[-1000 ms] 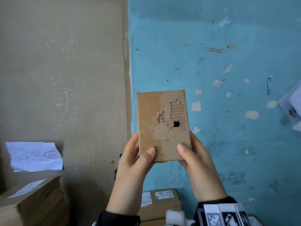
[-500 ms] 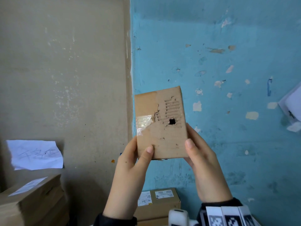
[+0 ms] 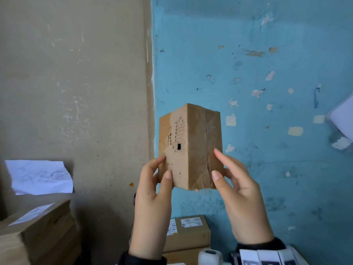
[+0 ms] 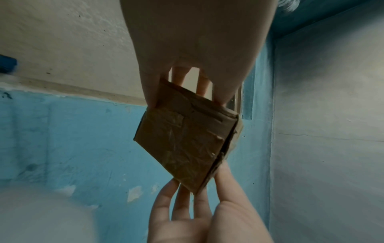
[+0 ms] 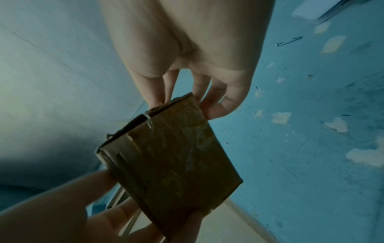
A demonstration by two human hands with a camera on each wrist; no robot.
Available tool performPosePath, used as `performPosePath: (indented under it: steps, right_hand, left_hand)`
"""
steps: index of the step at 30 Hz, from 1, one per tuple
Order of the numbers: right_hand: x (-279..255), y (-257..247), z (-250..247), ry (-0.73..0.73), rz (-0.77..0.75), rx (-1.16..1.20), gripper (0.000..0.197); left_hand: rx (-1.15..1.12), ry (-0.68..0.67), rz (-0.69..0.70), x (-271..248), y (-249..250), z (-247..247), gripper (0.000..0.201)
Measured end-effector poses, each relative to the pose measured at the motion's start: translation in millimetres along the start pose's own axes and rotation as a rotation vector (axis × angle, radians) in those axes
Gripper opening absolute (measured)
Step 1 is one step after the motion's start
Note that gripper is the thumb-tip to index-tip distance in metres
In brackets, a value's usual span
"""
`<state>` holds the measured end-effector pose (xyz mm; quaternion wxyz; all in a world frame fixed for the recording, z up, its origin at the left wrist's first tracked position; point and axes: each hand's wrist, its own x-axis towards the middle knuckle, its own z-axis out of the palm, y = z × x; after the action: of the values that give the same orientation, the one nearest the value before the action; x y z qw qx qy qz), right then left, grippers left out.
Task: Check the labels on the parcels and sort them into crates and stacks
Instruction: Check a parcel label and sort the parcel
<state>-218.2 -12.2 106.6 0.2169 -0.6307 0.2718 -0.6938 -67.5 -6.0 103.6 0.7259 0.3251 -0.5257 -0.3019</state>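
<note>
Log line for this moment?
parcel: held up, no label visible | left hand: pinching | right hand: pinching | stage: label check

Head view faces the wall; both wrist views look up close at the shared parcel (image 3: 190, 148)

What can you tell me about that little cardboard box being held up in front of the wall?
The small cardboard box is plain brown corrugated card, held upright in the air with one vertical edge turned toward the head camera. Its left face is torn, baring the ribbing, with a small dark hole. The right face and underside carry wrinkled clear tape. No label shows. The left hand and right hand pinch its lower corners.
</note>
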Motion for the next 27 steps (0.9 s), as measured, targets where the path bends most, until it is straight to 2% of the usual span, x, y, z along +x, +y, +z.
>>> performPosePath:
  steps: [2,6,8,12,16,20,27]
  right_hand:
    - [-0.2,0.2,1.0,0.006,0.0,-0.002,0.051]
    - [1.8,3.3,1.9,0.054,0.052,0.017,0.059]
    - [1.9,3.0,3.0,0.056,0.062,0.013,0.061]
    - [1.4,2.8,4.1,0.005,0.053,0.008,0.058]
    - [3.1,-3.3,6.4,-0.068,0.028,0.155,0.054]
    - [4.7,-7.5,9.8,-0.163,0.116,0.291,0.064]
    - [3.1,-9.5,11.9,-0.171,0.16,0.321,0.058]
  left_hand:
    - [-0.027,-0.05,-0.04,-1.8,1.1,0.1,0.036]
    - [-0.022,-0.141,-0.063,-0.9,-0.1,-3.3,0.073]
    - [-0.009,-0.182,-0.061,-1.4,1.5,-3.7,0.084]
    - [-0.001,-0.206,-0.056,-1.4,3.8,-2.4,0.088]
    - [-0.159,-0.23,-0.1,-4.0,5.7,0.1,0.077]
    - [-0.231,-0.245,-0.116,-5.2,8.7,2.4,0.076]
    - [-0.244,-0.239,-0.135,-4.3,5.7,-2.0,0.076]
